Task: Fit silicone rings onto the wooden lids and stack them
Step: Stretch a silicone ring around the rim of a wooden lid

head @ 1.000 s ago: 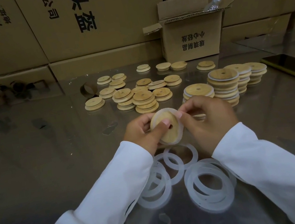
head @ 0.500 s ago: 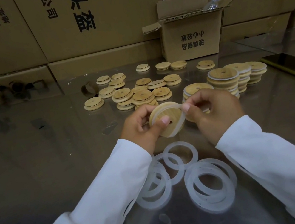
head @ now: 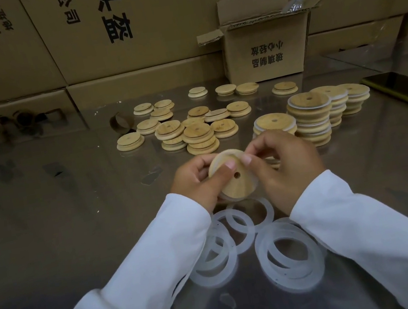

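Both hands hold one wooden lid (head: 232, 176) at frame centre, above the tabletop (head: 72, 218). Left hand (head: 196, 180) fingers grip its edge; right hand (head: 284, 167) fingers pinch the silicone ring (head: 244, 154) around its rim. Loose rings (head: 289, 256) lie below.

Lid stacks (head: 310, 119) beyond, loose rings (head: 289, 257) nearside.

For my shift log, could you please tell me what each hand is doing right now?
Left hand: grips the round pale wooden lid.
Right hand: pinches the translucent white silicone ring on that lid's rim.
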Demonstrator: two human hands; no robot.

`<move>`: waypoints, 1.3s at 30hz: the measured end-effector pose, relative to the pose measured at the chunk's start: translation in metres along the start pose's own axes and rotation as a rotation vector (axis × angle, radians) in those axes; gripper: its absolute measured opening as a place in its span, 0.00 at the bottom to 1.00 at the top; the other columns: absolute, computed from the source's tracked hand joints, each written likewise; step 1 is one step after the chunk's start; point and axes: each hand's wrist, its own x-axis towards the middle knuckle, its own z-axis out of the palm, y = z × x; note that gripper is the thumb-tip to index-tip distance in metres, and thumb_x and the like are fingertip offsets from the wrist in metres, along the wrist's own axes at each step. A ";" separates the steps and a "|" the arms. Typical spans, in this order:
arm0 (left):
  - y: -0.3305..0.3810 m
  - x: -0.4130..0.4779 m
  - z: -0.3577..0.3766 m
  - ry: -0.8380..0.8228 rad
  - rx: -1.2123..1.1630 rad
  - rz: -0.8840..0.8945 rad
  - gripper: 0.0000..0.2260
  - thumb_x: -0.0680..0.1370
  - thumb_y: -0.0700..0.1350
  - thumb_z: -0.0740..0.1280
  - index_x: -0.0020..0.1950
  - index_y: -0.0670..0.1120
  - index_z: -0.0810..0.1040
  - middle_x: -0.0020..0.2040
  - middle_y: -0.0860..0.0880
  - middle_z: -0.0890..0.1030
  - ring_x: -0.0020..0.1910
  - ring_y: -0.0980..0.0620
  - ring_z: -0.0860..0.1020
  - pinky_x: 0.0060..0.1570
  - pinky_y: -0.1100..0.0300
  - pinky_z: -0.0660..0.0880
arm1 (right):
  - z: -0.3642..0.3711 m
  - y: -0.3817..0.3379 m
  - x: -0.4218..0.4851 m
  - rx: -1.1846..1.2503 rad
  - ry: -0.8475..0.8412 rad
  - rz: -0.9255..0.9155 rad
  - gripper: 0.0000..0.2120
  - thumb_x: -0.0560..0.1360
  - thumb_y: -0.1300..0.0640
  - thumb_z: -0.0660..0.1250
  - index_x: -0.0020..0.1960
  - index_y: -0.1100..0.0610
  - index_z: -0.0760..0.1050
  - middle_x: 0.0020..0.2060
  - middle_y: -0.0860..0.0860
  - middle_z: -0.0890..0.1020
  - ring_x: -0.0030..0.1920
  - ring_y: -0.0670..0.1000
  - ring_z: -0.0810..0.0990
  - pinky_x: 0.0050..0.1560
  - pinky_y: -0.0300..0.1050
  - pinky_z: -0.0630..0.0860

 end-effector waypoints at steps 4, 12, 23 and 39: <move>0.001 0.000 -0.003 -0.009 0.131 0.082 0.03 0.75 0.41 0.67 0.45 0.49 0.78 0.44 0.44 0.81 0.48 0.43 0.80 0.44 0.49 0.79 | 0.000 -0.001 0.001 -0.049 0.000 -0.024 0.05 0.73 0.56 0.66 0.40 0.50 0.73 0.43 0.47 0.75 0.43 0.46 0.74 0.41 0.37 0.69; 0.000 -0.001 -0.003 -0.047 0.240 0.167 0.05 0.74 0.42 0.67 0.44 0.52 0.76 0.47 0.46 0.81 0.50 0.43 0.79 0.49 0.46 0.77 | -0.003 0.001 0.003 -0.061 0.051 0.065 0.10 0.72 0.57 0.68 0.36 0.48 0.70 0.49 0.45 0.68 0.39 0.36 0.68 0.38 0.17 0.63; -0.001 0.001 -0.005 -0.007 0.142 0.129 0.04 0.73 0.42 0.68 0.44 0.51 0.78 0.44 0.47 0.81 0.47 0.44 0.79 0.44 0.50 0.77 | -0.005 -0.002 0.004 0.013 0.004 0.064 0.08 0.73 0.57 0.67 0.37 0.47 0.72 0.45 0.45 0.71 0.40 0.38 0.71 0.39 0.17 0.64; 0.008 -0.001 -0.007 0.007 0.219 0.297 0.07 0.73 0.39 0.69 0.43 0.51 0.76 0.43 0.51 0.80 0.43 0.54 0.79 0.41 0.66 0.77 | -0.005 -0.003 0.004 0.231 0.018 0.256 0.08 0.70 0.55 0.71 0.34 0.46 0.76 0.38 0.45 0.81 0.42 0.44 0.78 0.45 0.40 0.72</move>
